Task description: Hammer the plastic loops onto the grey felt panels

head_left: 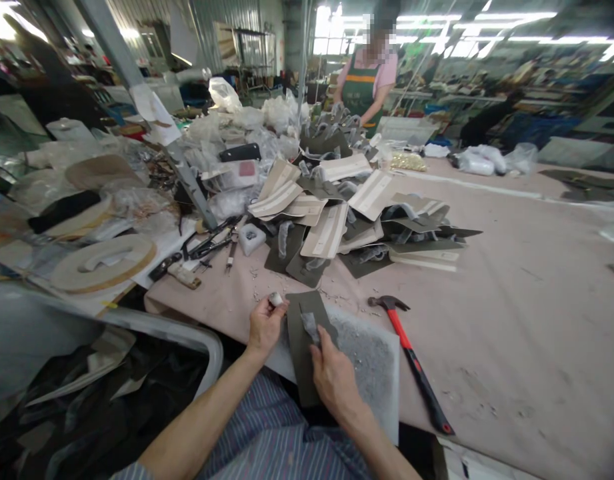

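A dark grey-green flat panel (299, 360) is tilted in front of me, over the near edge of a pale slab (374, 360). My left hand (264, 328) is closed at the panel's upper left edge, thumb against it. Something white, perhaps a wrapped fingertip, shows at the top of that hand. With my right hand (334, 373) I grip the panel's right side, fingers lying over its face beside a plastic-wrapped strip (309, 325). A claw hammer (409, 350) with a red and black handle lies to the right of the slab.
A heap of similar panels (327, 230) with pale backs covers the table's middle. Hand tools (214, 240) and a white block (251, 238) lie left of it. A plastic bin (207, 333) of dark pieces stands at lower left. Across the table stands a co-worker (369, 83).
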The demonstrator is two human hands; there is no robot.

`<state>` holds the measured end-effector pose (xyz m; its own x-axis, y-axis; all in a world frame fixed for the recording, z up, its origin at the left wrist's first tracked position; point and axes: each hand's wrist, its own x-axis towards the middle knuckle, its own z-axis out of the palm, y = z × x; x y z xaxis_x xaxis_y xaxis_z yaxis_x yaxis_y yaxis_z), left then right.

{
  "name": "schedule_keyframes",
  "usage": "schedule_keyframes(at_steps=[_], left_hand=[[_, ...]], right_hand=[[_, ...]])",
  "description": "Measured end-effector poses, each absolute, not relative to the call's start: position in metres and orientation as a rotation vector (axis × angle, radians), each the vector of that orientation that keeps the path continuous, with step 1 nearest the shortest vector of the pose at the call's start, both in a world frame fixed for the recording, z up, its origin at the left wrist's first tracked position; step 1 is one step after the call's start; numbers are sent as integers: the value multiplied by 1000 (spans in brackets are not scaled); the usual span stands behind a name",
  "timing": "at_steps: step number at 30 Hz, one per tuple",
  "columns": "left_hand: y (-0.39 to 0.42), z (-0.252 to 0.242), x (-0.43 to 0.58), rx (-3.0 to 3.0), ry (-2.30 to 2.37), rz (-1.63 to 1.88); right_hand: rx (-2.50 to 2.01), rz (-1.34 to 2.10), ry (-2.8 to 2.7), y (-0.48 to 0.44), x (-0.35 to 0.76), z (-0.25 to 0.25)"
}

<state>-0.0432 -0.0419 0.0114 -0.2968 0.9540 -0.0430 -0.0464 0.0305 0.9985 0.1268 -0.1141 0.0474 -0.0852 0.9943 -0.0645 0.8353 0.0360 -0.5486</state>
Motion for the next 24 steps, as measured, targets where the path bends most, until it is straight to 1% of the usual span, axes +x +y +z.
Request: schedule_keyframes(at_steps=[2,4,7,13,16,20,24], left_hand=[[-28,16,-39,1109,1491,1410],[-17,17,-34,1172,1529,1404],[-7,14,-24,1145,1443,1391],[-5,11,-11,1122,1393,1382],[-3,13,-5,1074,1237,1387],[1,8,9,1018,1010,1296],[1,-5,15,1101,1016,1217]], right_hand=[[-1923,635,-1968,-118,120,37],[-1953,585,-1949,-118,120,39],[-1943,552,-1909,-116,123,46],[-1917,756,-1820,-119,124,39],[-1891,815,-1847,-120,123,38],[-1896,845,-1839,-120,123,44],[-1799,946,-1713,-115,143,51]])
